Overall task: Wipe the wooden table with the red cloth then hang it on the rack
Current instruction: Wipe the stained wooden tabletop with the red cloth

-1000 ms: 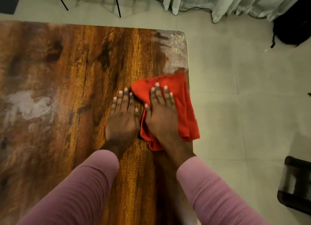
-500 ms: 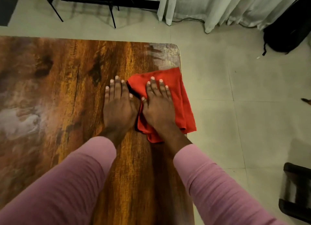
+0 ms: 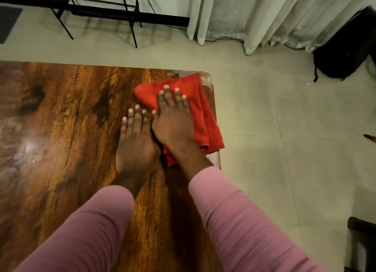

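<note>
Red cloth [image 3: 203,117] lies folded at the far right corner of the wooden table [image 3: 61,129], pinned under one palm.

At the far left, beyond the table, stands a black metal frame [image 3: 97,9] that may be the rack; I cannot tell for sure. The left hand [image 3: 136,143] rests flat on bare wood just left of the cloth, fingers straight and pressed together, holding nothing. Touching it on the right, the right hand [image 3: 173,125] presses flat on the cloth, fingers straight and slightly spread, not curled round the fabric.

A second ago the two hands lay level and the cloth sat short of the pale patch at the far corner. Now the right hand has pushed the cloth away from the person and over that patch, while the left hand trails behind it. To my eye this is a wiping stroke reaching the table's far end. Wiping is under way and hanging has not begun.

The cloth forms an oblong whose long axis runs near to far, roughly along the table's right edge, with the far end leaning a little left. Its near right corner hangs slightly over that edge. Right of it is tiled floor, a pale curtain [image 3: 264,13] and a black bag [image 3: 345,53].
</note>
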{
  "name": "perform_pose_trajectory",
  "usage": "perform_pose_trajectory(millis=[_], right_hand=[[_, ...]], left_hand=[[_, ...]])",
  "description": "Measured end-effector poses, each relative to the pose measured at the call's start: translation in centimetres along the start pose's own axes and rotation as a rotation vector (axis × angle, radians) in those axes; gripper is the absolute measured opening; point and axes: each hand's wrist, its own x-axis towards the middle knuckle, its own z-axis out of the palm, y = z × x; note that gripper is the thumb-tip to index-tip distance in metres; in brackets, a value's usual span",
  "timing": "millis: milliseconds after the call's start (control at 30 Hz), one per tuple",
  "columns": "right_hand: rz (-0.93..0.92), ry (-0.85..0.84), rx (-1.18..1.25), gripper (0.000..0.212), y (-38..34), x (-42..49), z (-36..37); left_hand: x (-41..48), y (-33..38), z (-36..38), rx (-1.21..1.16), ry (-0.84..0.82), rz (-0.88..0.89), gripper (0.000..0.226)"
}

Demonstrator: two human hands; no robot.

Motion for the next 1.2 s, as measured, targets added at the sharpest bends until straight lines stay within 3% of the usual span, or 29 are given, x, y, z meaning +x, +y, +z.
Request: perform_pose_trajectory(millis=[100, 267, 367, 433, 567, 633, 700, 800, 900, 967, 1133, 1200], right_hand=[[-0.054, 0.037, -0.014, 0.057, 1.1, 0.4, 0.3], [0.396, 0.200, 0.037, 0.057, 4.8, 3.8, -1.4], [0.429, 0.196, 0.053, 0.059, 4.1, 5.4, -1.6], [0.318, 0.150, 0.032, 0.059, 3.0, 6.2, -1.3], [-0.179, -0.044, -0.019, 0.058, 0.0, 6.1, -0.6], [-0.290, -0.068, -0.041, 0.056, 0.3, 5.9, -0.5], [-0.174, 0.014, -0.028, 0.055, 2.1, 6.1, -0.8], [0.225, 0.170, -0.019, 0.056, 4.6, 6.3, -1.4], [0.319, 0.164, -0.002, 0.057, 3.8, 7.0, -1.3], [0.229, 0.125, 0.008, 0.057, 2.3, 7.7, -1.1], [-0.273, -0.036, -0.063, 0.055, 0.6, 6.8, -0.8], [-0.274, -0.009, -0.086, 0.055, 2.4, 6.3, -1.0]], left_hand=[[0.3, -0.1, 0.0, -0.013, 0.029, 0.011, 0.068], [0.2, 0.1, 0.0, -0.032, 0.070, -0.021, 0.057], [0.4, 0.3, 0.1, -0.038, 0.083, -0.025, 0.056], [0.4, 0.3, 0.2, -0.038, 0.075, -0.031, 0.057], [0.3, -0.1, 0.2, -0.045, 0.067, -0.003, 0.070], [0.2, -0.2, 0.2, -0.027, 0.067, 0.015, 0.074], [0.3, -0.2, 0.1, -0.033, 0.068, 0.004, 0.066], [0.2, 0.1, -0.1, -0.046, 0.063, -0.027, 0.057], [0.2, 0.4, -0.4, -0.043, 0.045, -0.041, 0.057], [0.2, 0.5, -0.3, -0.046, 0.040, -0.051, 0.057], [0.2, 0.1, -0.1, -0.045, 0.052, -0.028, 0.063], [0.2, -0.1, -0.1, -0.036, 0.046, -0.015, 0.058]])
